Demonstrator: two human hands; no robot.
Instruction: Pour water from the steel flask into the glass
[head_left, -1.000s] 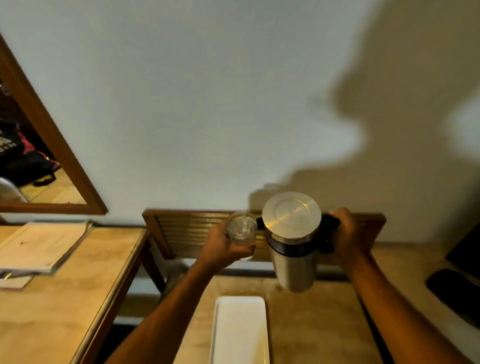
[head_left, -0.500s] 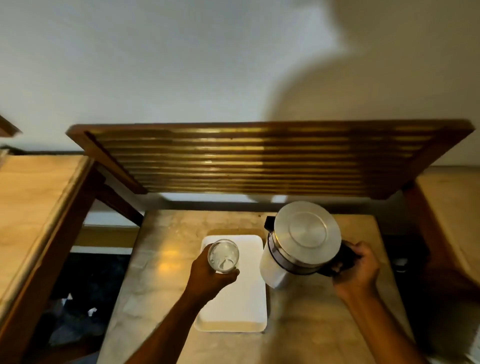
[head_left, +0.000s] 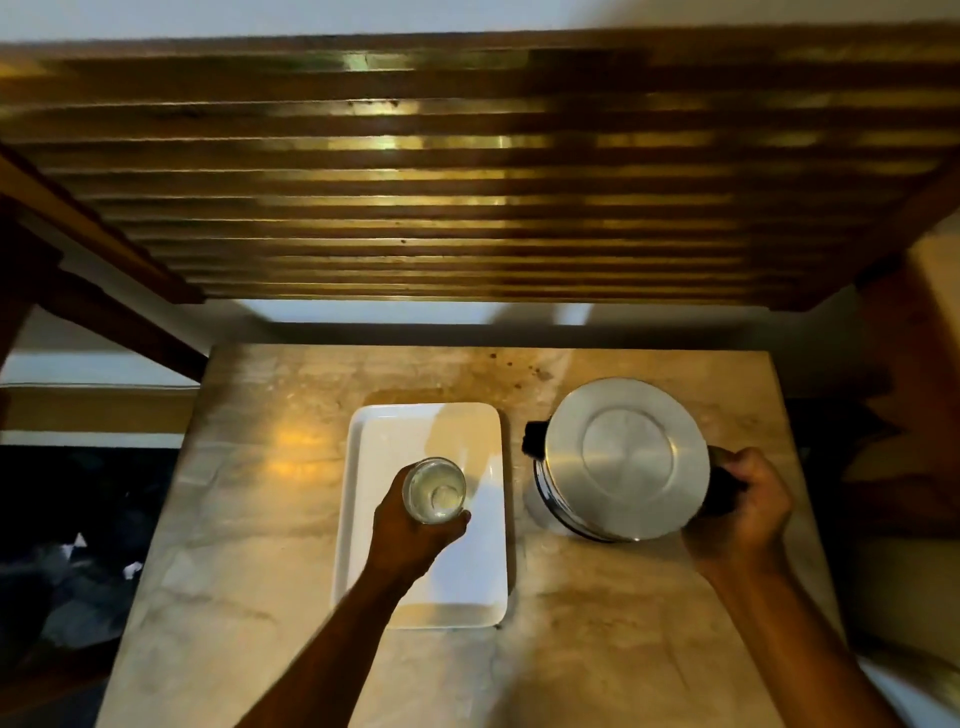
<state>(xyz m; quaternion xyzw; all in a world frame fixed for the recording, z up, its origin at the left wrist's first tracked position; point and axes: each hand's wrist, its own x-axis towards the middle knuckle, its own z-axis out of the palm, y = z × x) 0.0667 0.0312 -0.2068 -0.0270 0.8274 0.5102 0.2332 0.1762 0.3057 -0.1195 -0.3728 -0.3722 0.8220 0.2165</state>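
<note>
Seen from straight above, the steel flask (head_left: 626, 457) shows its round metal lid and a black spout pointing left. It stands upright on the marble table top (head_left: 260, 519), right of the tray. My right hand (head_left: 740, 517) grips its black handle on the right side. A clear glass (head_left: 435, 491) holding some water is held in my left hand (head_left: 410, 535) over the white rectangular tray (head_left: 395, 441). Whether the glass touches the tray cannot be told.
A slatted wooden shelf (head_left: 467, 171) juts out above the far end of the table. Wooden furniture stands at the left (head_left: 104, 260) and right (head_left: 914, 364). The floor at the left (head_left: 78, 545) is dark, with bits of litter.
Both hands have come down from chest height. The flask has gone from tilted beside the glass to upright at the table, and the glass has dropped over the tray. My head now looks further down.
</note>
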